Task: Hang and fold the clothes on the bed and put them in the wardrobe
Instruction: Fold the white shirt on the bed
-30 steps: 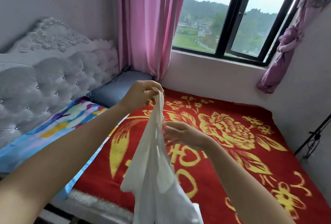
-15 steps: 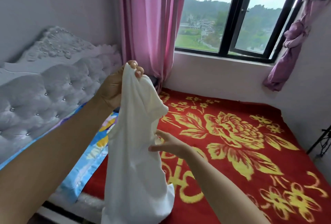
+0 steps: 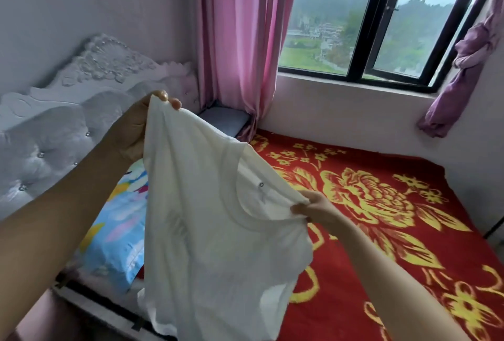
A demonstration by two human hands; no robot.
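While the person is facing the bed point(image 3: 114, 313), a grey padded headboard point(image 3: 54, 127) is standing at the far left. The left hand point(image 3: 133, 133) is lifting one shoulder of a white shirt point(image 3: 212, 231) up high. Its grip is closed on the cloth, pinching the top edge. Below that arm, a bright pillow point(image 3: 117, 231) is lying on the bed. The shirt is hanging in the air between the two hands, over the near side of the bed, with its neck hole showing. Behind it, a pink curtain point(image 3: 240, 40) is hanging down. The right hand point(image 3: 316, 208) is holding the other shoulder lower down, just beside the neck hole. Its grip is pinching the cloth too. Under it, a red blanket point(image 3: 381, 231) with yellow flowers is covering the bed. A window point(image 3: 368, 26) is showing green hills, and a purple curtain point(image 3: 469, 54) is hanging knotted at the far right.
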